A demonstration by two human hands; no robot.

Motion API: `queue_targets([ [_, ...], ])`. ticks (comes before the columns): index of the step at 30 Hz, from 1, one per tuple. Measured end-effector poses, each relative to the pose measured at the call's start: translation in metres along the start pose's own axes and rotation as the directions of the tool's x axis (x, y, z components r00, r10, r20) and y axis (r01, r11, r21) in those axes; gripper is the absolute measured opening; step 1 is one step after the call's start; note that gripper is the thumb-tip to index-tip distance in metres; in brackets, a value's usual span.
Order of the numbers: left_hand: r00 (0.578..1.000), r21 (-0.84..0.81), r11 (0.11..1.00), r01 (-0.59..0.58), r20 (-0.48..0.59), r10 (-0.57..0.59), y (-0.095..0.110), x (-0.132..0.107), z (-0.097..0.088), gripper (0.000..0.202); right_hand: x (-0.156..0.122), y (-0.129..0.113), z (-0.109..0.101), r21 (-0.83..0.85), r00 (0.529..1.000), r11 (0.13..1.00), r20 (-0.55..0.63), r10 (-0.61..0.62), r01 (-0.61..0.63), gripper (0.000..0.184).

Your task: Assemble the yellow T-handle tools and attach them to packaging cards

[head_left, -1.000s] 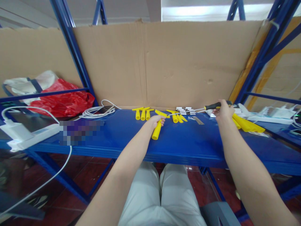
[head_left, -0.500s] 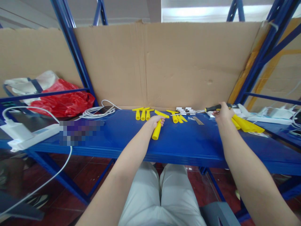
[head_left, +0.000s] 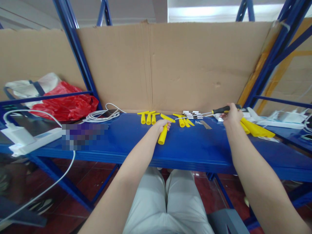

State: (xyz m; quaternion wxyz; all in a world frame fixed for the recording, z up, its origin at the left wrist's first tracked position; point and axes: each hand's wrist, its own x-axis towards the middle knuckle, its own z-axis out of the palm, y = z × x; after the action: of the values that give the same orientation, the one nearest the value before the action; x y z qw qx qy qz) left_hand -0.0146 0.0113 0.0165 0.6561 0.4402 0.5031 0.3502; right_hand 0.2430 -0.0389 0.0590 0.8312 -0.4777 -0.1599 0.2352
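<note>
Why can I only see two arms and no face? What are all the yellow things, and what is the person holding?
The camera sits on the person's head and looks down, so you see what they see: their own two arms and knees. They sit at a blue shelf with cardboard behind it. The left hand grips a yellow T-shaped piece. The right hand holds a screwdriver with a black handle, its thin metal tip pointing left. More yellow pieces lie in a row at the back. A white cable and a red bag are off to the left.
</note>
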Motion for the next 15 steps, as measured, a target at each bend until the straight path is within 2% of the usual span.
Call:
queue_targets([
  [5, 1.000, -0.034, 0.999, 0.001, -0.002, -0.001, -0.0007, 0.0028, -0.0005, 0.022, -0.0017, -0.0002, 0.0003, -0.001, 1.000, 1.000, 0.020, -0.010, 0.010, 0.013],
  [15, 1.000, 0.040, 0.999, -0.026, -0.007, 0.027, 0.0005, -0.0021, 0.0011, 0.025, -0.0007, 0.0002, 0.0008, 0.001, 1.000, 1.000, 0.026, -0.018, 0.018, 0.016],
])
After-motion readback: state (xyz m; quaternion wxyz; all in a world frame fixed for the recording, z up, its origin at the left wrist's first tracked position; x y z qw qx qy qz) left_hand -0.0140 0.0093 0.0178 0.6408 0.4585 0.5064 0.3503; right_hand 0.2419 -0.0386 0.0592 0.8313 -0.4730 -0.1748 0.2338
